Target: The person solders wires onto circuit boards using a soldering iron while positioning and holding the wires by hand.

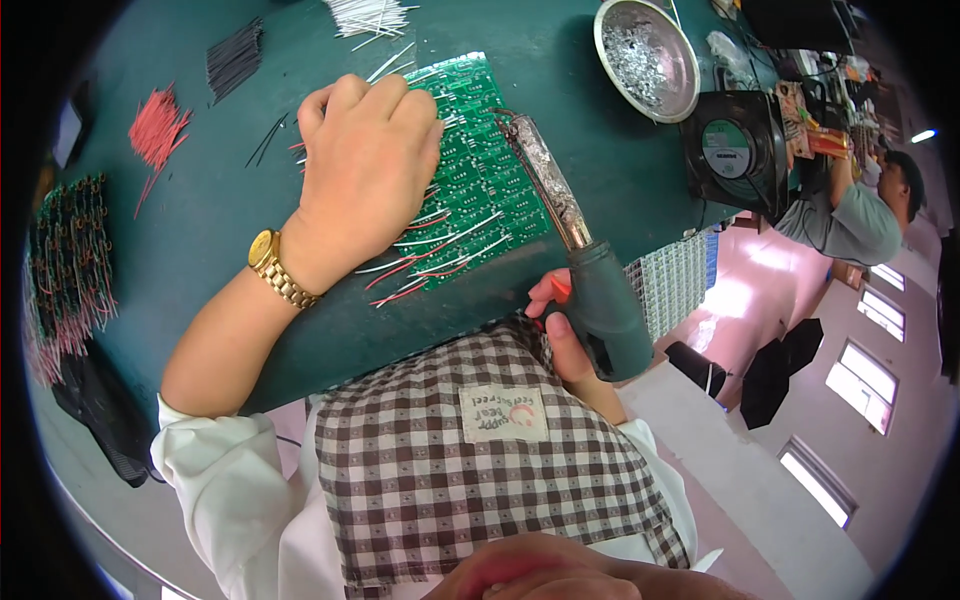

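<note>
My left hand (365, 165), with a gold watch at the wrist, lies over the left part of a green circuit board panel (475, 180). Its fingers are curled down and closed; what they hold is hidden, though a few wire ends show beside them. My right hand (562, 335) grips a soldering gun (605, 300) with a dark green body and an orange trigger. The gun's metal barrel slants up and left, its tip by the panel's right edge. Red and white wires (440, 250) stick out from the panel's near part.
Red wires (158, 132), black wires (235, 58) and white wires (368, 14) lie bundled on the green table (340, 345). At the far right stand a metal bowl (682, 85) of silvery scraps and a black fan-like device (735, 150). Wired boards (70, 260) sit far left. Another person (850, 215) works beyond.
</note>
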`<act>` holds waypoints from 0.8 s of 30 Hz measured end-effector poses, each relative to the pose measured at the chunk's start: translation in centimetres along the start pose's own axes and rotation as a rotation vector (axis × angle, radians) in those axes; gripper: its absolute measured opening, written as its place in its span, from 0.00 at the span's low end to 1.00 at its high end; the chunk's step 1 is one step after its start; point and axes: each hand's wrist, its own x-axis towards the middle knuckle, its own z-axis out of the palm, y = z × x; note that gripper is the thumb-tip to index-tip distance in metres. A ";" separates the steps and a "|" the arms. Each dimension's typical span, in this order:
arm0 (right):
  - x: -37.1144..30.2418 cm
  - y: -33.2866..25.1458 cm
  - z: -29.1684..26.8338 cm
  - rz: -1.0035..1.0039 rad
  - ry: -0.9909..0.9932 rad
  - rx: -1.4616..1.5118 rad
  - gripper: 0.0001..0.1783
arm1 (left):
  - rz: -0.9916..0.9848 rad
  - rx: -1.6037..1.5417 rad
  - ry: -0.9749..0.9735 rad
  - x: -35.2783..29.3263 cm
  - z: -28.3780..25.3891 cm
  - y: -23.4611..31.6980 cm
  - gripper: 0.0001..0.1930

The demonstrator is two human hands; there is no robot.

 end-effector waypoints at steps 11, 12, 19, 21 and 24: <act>0.5 -0.9 1.7 -0.074 0.190 0.064 0.10 | -0.125 -0.052 -0.036 0.1 -1.8 -1.5 0.06; 0.6 -0.9 1.7 -0.156 0.180 0.057 0.11 | -0.137 -0.131 -0.011 0.0 -2.1 -1.6 0.06; -0.1 0.3 1.6 -0.012 -0.039 0.041 0.23 | -0.003 -0.100 0.000 -1.0 -0.1 -0.7 0.05; -0.2 0.9 1.7 0.048 -0.010 0.118 0.22 | 0.007 -0.062 -0.003 -0.9 0.4 -0.7 0.06; -0.2 1.2 2.0 0.065 0.025 0.156 0.22 | -0.004 -0.009 -0.030 -0.8 0.4 -0.3 0.06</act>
